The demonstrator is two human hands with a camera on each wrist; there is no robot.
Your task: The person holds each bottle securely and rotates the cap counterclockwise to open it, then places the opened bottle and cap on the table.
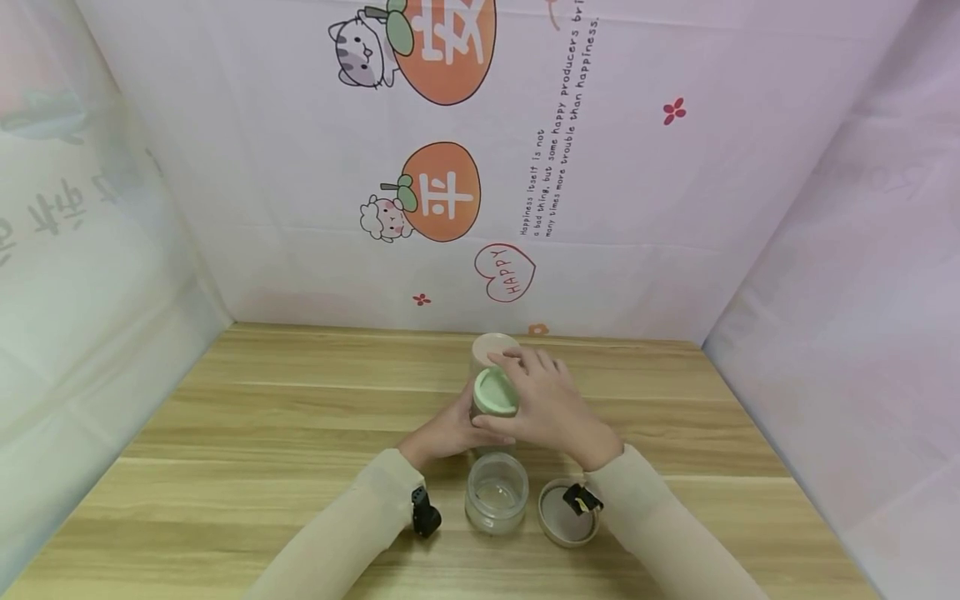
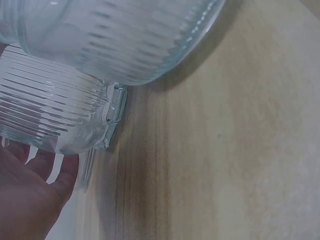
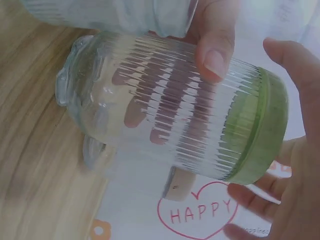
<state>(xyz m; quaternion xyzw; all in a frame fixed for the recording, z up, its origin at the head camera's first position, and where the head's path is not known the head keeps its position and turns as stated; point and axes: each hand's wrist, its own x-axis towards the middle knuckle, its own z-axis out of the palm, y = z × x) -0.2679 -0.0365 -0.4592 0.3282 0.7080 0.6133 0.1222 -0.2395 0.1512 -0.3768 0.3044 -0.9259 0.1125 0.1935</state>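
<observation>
My left hand (image 1: 450, 429) grips a ribbed clear glass jar (image 3: 210, 145) round its side; the thumb and the fingers behind the glass show in the right wrist view. The jar stands upright, its lobed foot at the wooden tabletop. A light green lid (image 1: 497, 392) caps it. Around that lid my right hand (image 1: 551, 408) is spread, thumb on the near side and fingers on the far side. In the right wrist view a gap shows between the right thumb and the green lid (image 3: 270, 130), with the other fingertips close to its edge.
Nearer to me stands an uncapped glass jar (image 1: 497, 496). Right of it, partly under my right wrist, a round cream-rimmed lid (image 1: 567, 525) lies on the table (image 1: 300, 467). Behind the hands is a container with a pale pink top (image 1: 491, 346). Printed cloth walls (image 1: 600, 283) enclose the table.
</observation>
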